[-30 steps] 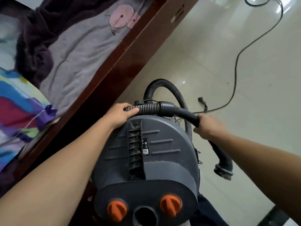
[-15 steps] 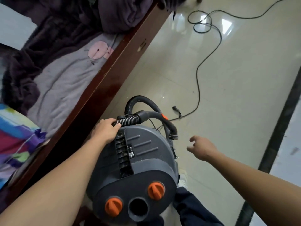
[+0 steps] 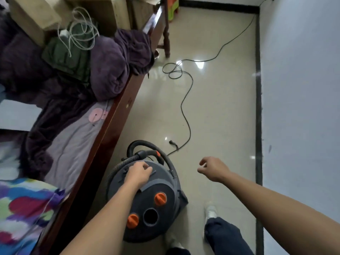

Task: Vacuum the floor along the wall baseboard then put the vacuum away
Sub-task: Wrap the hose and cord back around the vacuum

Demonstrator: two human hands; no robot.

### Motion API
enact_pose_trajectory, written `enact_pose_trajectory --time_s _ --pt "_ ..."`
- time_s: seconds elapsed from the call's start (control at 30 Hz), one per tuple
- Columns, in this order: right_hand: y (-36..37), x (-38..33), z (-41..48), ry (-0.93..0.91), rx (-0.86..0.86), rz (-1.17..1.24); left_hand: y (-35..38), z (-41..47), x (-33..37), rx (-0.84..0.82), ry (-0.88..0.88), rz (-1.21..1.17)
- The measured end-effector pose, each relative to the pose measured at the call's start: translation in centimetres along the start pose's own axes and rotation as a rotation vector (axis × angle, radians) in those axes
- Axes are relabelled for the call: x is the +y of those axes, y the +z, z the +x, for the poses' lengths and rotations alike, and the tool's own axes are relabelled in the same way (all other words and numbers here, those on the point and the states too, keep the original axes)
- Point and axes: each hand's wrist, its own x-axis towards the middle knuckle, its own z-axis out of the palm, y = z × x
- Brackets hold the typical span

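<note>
A dark grey canister vacuum (image 3: 160,183) with two orange knobs stands on the tiled floor beside the bed frame. Its black hose (image 3: 147,144) loops over the far side of the lid. My left hand (image 3: 138,173) rests on top of the lid, fingers closed on its handle. My right hand (image 3: 211,169) hangs free above the floor to the right of the vacuum, fingers loosely curled and holding nothing. The black power cord (image 3: 185,115) snakes across the floor towards the far wall. A dark baseboard (image 3: 258,100) runs along the white wall on the right.
A dark red wooden bed frame (image 3: 117,115) borders the left, piled with purple blankets (image 3: 114,65), a green garment and cardboard boxes. My shoes and dark trousers (image 3: 220,234) are by the vacuum. A wooden leg (image 3: 166,39) stands at the bed's far end.
My right hand has let go of the hose and drawn away to the right. The vacuum now sits lower, on the floor. My left hand has shifted from the hose to the lid's handle.
</note>
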Motion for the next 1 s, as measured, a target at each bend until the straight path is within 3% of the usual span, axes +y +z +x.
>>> enact_pose_trajectory --time_s 0.13,0.37,0.7,1.0 --pt "-7.9 2.1 -1.0 -0.004 0.099 -0.014 -0.2 -2.3 7.5 -0.032 0.118 0.030" --pt "-21.3 7.9 2.4 -0.004 0.194 -0.078 -1.0 -2.1 22.5 0.064 0.208 0.073" --pt "-43.7 13.3 9.3 -0.086 0.307 -0.215 -0.7 2.4 45.8 0.151 0.340 0.203" --pt "-57.1 12.1 19.6 -0.071 0.346 -0.245 -4.3 13.4 59.4 0.169 0.414 0.323"
